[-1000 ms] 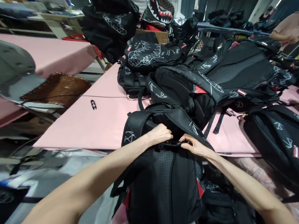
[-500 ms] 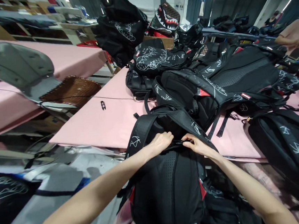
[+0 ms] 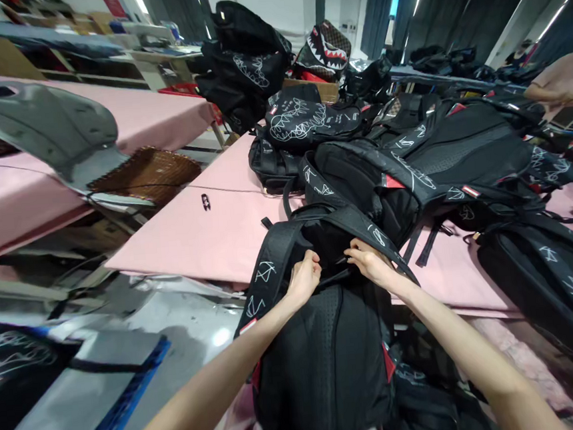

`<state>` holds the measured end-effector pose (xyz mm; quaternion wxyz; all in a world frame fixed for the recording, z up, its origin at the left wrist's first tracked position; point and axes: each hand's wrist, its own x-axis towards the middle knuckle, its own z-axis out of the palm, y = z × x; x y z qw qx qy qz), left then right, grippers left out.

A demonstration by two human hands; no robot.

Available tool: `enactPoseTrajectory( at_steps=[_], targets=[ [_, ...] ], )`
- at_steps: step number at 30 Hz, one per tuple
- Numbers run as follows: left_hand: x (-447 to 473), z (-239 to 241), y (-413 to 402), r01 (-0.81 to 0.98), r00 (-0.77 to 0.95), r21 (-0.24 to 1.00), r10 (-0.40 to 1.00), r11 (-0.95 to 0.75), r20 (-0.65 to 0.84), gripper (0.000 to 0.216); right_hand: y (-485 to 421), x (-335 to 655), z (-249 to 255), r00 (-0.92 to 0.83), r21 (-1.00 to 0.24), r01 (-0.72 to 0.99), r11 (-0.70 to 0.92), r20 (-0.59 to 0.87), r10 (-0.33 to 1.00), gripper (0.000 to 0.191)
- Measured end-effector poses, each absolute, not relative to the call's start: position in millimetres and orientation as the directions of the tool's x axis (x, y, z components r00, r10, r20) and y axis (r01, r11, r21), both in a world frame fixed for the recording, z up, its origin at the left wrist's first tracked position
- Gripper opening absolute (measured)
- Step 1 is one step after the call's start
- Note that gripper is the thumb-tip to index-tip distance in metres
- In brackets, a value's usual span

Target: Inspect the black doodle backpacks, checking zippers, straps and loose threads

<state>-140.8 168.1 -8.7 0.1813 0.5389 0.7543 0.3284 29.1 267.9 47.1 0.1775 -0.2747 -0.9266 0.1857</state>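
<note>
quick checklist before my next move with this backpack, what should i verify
1. Left hand grip on the black backpack: ok, fingers curled on its top edge.
2. Right hand grip: ok, closed on the same top edge.
3. Shoulder straps clear of the hands: ok, spread to either side.
4. What bears the backpack's bottom: cannot tell, out of view.
5. Bare room on the pink table: ok on the left, only a small black clip there.
6. Room behind: not ok, the pile of backpacks crowds close.
</note>
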Motion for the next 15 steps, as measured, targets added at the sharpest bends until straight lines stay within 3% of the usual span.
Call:
enactPoseTrajectory(
  at_steps=[5, 7, 13, 15],
  targets=[
    [-137, -9, 163, 0.618, -0.420, 0.753, 0.905, 0.228, 0.071, 0.018, 273, 6, 50, -0.907, -0.147, 0.306, 0.941, 0.256, 0.335, 0.012],
    [-137, -9, 162, 0.598, -0.445, 0.764, 0.893, 0.242, 0.065, 0.020, 276, 1, 51, -0.929, -0.082, 0.254, 0.964, 0.257, 0.267, 0.009],
    [-140, -12, 161, 0.569, -0.455, 0.788, 0.888, 0.235, 0.063, 0.019, 278, 0, 57, -0.934, -0.137, 0.253, 0.958, 0.225, 0.278, 0.008],
    [-140, -12, 160, 0.564, -0.447, 0.794, 0.892, 0.226, 0.064, 0.019, 278, -2, 56, -0.944, -0.099, 0.233, 0.967, 0.215, 0.250, 0.008]
  ],
)
